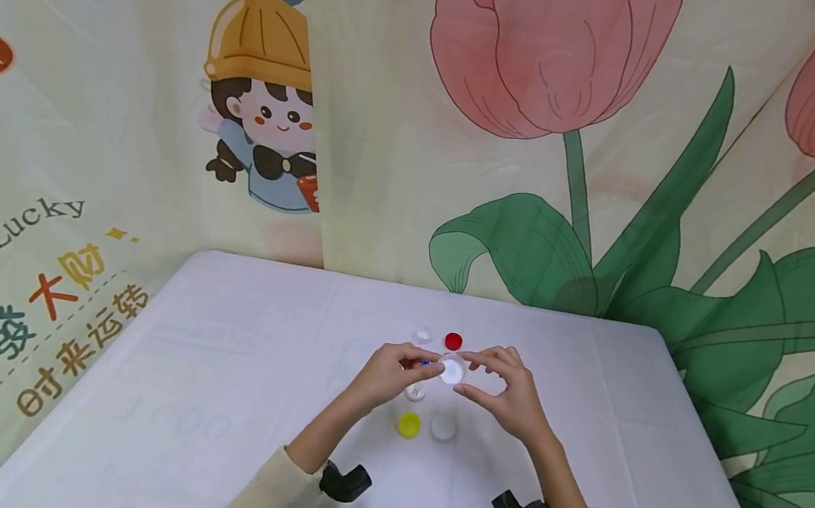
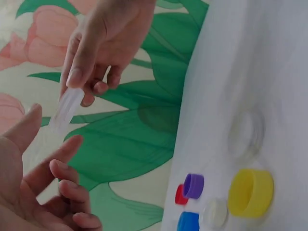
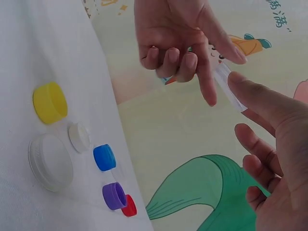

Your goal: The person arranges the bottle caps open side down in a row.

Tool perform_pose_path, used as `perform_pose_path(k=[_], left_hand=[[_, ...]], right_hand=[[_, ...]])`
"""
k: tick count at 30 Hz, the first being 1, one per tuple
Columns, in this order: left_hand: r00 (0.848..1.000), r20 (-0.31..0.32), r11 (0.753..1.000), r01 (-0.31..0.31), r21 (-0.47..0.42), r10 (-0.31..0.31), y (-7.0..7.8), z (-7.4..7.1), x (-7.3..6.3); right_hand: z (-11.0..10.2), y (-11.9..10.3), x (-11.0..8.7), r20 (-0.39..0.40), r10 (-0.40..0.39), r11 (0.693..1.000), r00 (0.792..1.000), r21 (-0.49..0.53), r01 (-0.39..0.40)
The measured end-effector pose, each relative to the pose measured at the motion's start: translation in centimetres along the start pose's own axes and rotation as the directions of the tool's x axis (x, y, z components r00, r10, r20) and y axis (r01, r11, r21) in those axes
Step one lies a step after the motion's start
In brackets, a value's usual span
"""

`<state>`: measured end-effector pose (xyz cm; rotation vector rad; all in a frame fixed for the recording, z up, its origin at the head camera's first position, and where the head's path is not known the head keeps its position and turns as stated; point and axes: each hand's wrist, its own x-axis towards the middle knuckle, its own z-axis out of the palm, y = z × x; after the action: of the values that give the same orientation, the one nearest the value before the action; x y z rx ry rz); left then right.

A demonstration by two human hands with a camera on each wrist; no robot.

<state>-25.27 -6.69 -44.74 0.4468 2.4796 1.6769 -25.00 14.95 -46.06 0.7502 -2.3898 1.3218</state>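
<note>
Clear lid (image 1: 452,370) is sitting in midair above the table (image 1: 236,369): our right hand (image 1: 515,396) is pinching it, while our left hand (image 1: 390,371) is gripping nothing, just beside it; we are probably lining up a handover, needing a gentle left pinch.

Above the tabletop (image 1: 213,366), a lid (image 1: 452,370) sits between left hand (image 1: 388,371) and right hand (image 1: 516,394), with caps (image 1: 409,425) lying before and behind.
</note>
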Motion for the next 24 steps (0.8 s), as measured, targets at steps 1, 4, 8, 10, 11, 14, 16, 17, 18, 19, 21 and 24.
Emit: perform_pose_path(k=[1,4,8,10,11,14,16,17,18,19,21,24], left_hand=[[0.998,0.021,0.997,0.062,-0.045,-0.061,0.0,0.1,0.0],[0.978,0.068,0.973,0.204,-0.111,-0.197,0.1,0.4,0.2],[0.965,0.066,0.958,0.258,-0.121,-0.252,0.2,0.6,0.3],[0.965,0.057,0.958,0.26,-0.121,-0.255,0.3,0.7,0.3],[0.966,0.053,0.958,0.259,-0.121,-0.254,0.3,0.7,0.3],[0.969,0.043,0.961,0.248,-0.124,-0.244,0.3,0.8,0.2],[0.974,0.031,0.967,0.225,-0.116,-0.223,0.4,0.9,0.1],[0.979,0.02,0.973,0.205,-0.105,-0.204,0.3,0.9,0.0],[0.984,0.004,0.98,0.179,-0.087,-0.179,0.3,0.9,0.0],[0.99,-0.016,0.988,0.14,-0.062,-0.141,0.3,0.9,-0.1],[0.997,-0.067,0.999,0.05,0.012,-0.049,0.2,1.0,-0.2],[0.982,-0.153,0.986,-0.092,0.142,0.114,0.2,1.1,-0.2]], right_hand=[[0.0,0.0,0.0,-0.001,-0.008,1.0,1.0,0.002,0.008],[-0.1,-0.1,0.0,0.0,-0.028,1.0,1.0,0.007,0.028],[-0.2,0.0,-0.1,-0.001,-0.035,0.999,0.999,0.011,0.035],[-0.1,0.0,-0.1,-0.002,-0.034,0.999,0.999,0.013,0.034],[-0.1,0.1,-0.1,-0.003,-0.034,0.999,0.999,0.017,0.034],[0.0,0.2,-0.2,-0.003,-0.028,0.999,1.0,0.027,0.028],[0.0,0.3,-0.3,0.0,-0.019,0.999,1.0,0.032,0.019],[0.0,0.4,-0.3,0.004,-0.014,0.999,1.0,0.032,0.014],[0.1,0.4,-0.4,0.01,-0.01,0.999,1.0,0.031,0.01],[0.1,0.4,-0.5,0.015,-0.003,1.0,1.0,0.029,0.003],[0.1,0.5,-0.5,0.027,0.015,1.0,1.0,0.024,-0.015],[0.1,0.5,-0.6,0.05,0.063,0.998,0.997,0.012,-0.063]])
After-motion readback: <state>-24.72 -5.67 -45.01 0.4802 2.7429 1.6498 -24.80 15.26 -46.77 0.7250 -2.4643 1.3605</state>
